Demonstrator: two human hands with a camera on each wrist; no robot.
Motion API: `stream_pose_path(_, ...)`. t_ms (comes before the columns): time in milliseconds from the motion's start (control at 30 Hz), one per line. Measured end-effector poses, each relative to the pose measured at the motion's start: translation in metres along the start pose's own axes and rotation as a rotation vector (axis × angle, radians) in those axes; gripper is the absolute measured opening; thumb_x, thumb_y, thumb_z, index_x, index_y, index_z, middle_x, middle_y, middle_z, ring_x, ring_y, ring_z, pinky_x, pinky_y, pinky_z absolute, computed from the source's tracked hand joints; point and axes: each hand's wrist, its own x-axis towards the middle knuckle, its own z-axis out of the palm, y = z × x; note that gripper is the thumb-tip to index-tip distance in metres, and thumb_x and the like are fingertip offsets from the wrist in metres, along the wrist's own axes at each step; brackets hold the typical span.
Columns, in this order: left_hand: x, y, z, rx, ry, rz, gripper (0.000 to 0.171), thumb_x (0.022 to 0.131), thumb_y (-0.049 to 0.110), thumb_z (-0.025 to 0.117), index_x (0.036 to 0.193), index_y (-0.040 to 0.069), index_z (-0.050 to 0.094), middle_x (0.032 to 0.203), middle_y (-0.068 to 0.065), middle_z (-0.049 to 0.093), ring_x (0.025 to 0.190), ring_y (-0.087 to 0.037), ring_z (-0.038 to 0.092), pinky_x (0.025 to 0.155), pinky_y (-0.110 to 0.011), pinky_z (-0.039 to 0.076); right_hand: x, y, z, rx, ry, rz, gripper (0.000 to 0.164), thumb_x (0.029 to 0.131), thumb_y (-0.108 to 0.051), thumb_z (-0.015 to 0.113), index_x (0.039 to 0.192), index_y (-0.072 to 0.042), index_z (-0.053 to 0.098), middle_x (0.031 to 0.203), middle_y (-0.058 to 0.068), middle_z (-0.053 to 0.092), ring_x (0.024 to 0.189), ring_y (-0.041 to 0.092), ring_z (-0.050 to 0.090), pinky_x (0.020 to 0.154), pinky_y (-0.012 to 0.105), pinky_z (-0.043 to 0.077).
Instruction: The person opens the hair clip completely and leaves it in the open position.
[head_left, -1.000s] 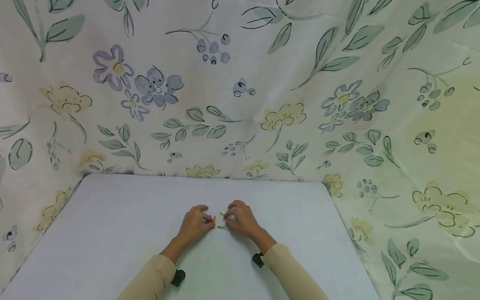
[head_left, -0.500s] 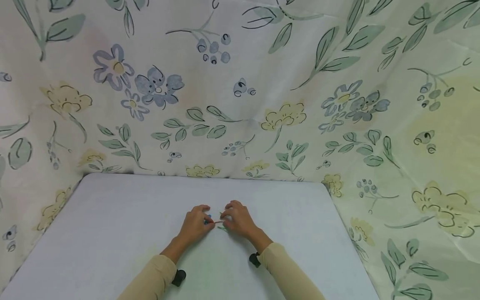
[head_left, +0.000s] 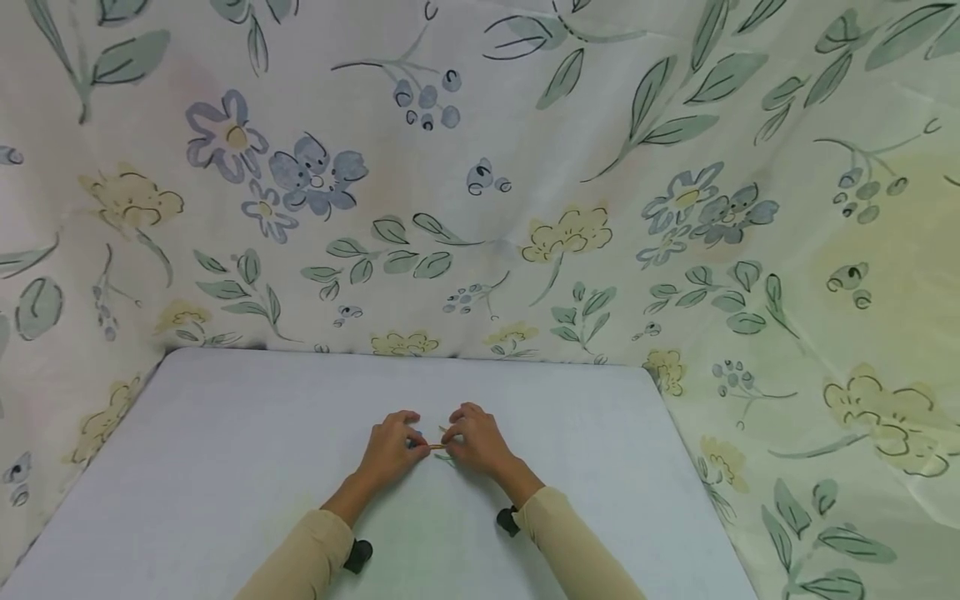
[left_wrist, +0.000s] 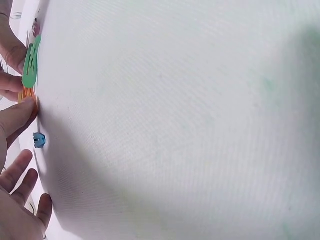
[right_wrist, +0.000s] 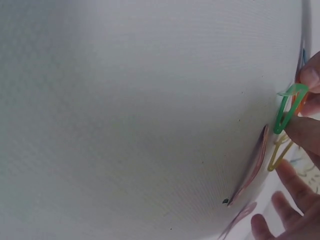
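Just above the white table, an orange snap hair clip stretches between my two hands. The thumb and finger of my left hand pinch one end, with its other fingers spread. My right hand pinches the other end; its fingertips partly cover the clip. A green snap hair clip lies on the near side of the held clip. Close to the right fingers is a yellow hair clip. By the left hand sits a small blue claw clip.
Pink hair clips lie on the right-hand side, near the right hand. The white tabletop spreads around both hands. Behind it hangs a floral cloth, which also runs along the sides.
The right hand has moved slightly left toward the left hand and now grips the orange clip too. That clip has turned from upright to lying sideways between the hands.
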Motion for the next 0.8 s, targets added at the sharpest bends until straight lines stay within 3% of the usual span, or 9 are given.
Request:
stream_pose_path(267, 0.001, 0.004, -0.002, -0.028, -0.024, 0.017, 0.006, 0.084, 0.013, 0.079, 0.078, 0.012, 0.077, 0.126, -0.016, 0.063, 0.124, -0.039, 0.052, 0.091, -0.064, 0.039, -0.001, -0.001, -0.001, 0.024, -0.027, 0.028, 0.005, 0.086, -0.014, 0.076, 0.088, -0.017, 0.081, 0.114, 0.004, 0.066, 0.121, 0.026, 0.053, 0.094, 0.051, 0.046)
stream_pose_path(467, 0.003, 0.004, -0.006, -0.079, -0.055, 0.034, 0.007, 0.089, 0.008, 0.072, 0.084, 0.010, 0.076, 0.130, -0.019, 0.059, 0.128, -0.042, 0.048, 0.094, -0.069, 0.036, -0.002, 0.001, -0.007, 0.121, -0.039, 0.049, 0.007, 0.085, -0.012, 0.074, 0.088, -0.014, 0.080, 0.110, 0.004, 0.065, 0.115, 0.027, 0.054, 0.096, 0.052, 0.044)
stream_pose_path(700, 0.006, 0.004, -0.010, -0.159, -0.066, 0.002, 0.007, 0.092, 0.008, 0.068, 0.088, 0.009, 0.074, 0.130, -0.020, 0.059, 0.126, -0.041, 0.051, 0.100, -0.066, 0.037, -0.001, -0.001, -0.019, 0.333, -0.117, 0.177, 0.007, 0.089, -0.011, 0.072, 0.090, -0.011, 0.079, 0.115, 0.004, 0.063, 0.119, 0.026, 0.051, 0.106, 0.050, 0.038)
stream_pose_path(800, 0.007, 0.007, -0.012, -0.229, -0.084, -0.030, 0.008, 0.095, 0.008, 0.066, 0.090, 0.007, 0.072, 0.130, -0.020, 0.057, 0.127, -0.041, 0.050, 0.104, -0.061, 0.036, 0.000, -0.003, -0.025, 0.427, -0.130, 0.213, 0.006, 0.088, -0.009, 0.072, 0.089, -0.008, 0.078, 0.115, 0.006, 0.064, 0.117, 0.028, 0.053, 0.101, 0.048, 0.043)
